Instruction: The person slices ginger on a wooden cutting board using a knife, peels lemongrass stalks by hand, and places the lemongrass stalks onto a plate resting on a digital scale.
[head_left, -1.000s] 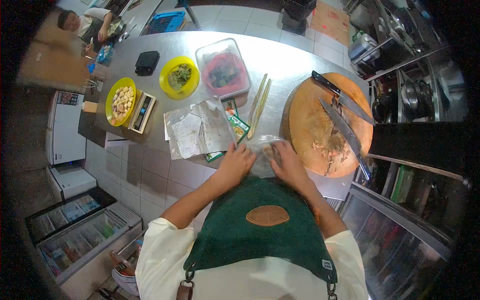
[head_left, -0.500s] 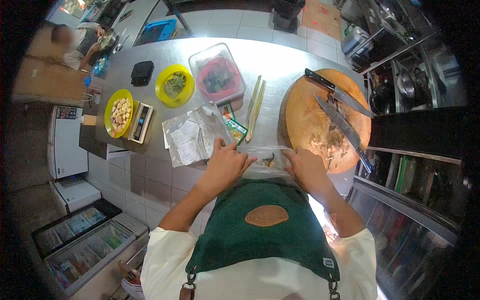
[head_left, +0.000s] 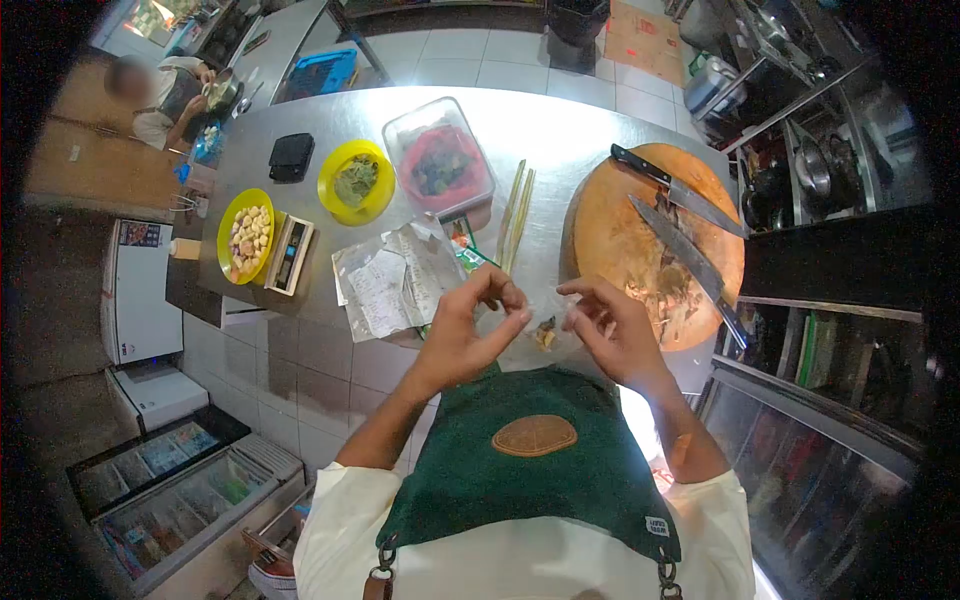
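Observation:
A clear plastic bag (head_left: 543,338) with small brownish pieces inside lies at the table's near edge, between my hands. My left hand (head_left: 478,325) is raised at the bag's left side, thumb and fingers curved apart. On the bag's right side is my right hand (head_left: 612,330), its fingers spread and bent; no firm grip on the plastic shows. Papers with handwriting (head_left: 388,285) lie left of my left hand, over green packets (head_left: 468,257). Pale green stalks (head_left: 516,215) rest just beyond the bag.
Two knives (head_left: 680,245) lie on a round wooden board (head_left: 610,220) at the right. Farther back stand a clear tub (head_left: 395,128), a yellow bowl of leaves (head_left: 355,182), a black device (head_left: 291,157), a yellow bowl (head_left: 228,232) and a scale (head_left: 290,257). Another person (head_left: 165,105) works upper left.
My hands have risen from the bag's edge, and their fingers have come apart. The pieces in the bag show more clearly. The view has shifted slightly.

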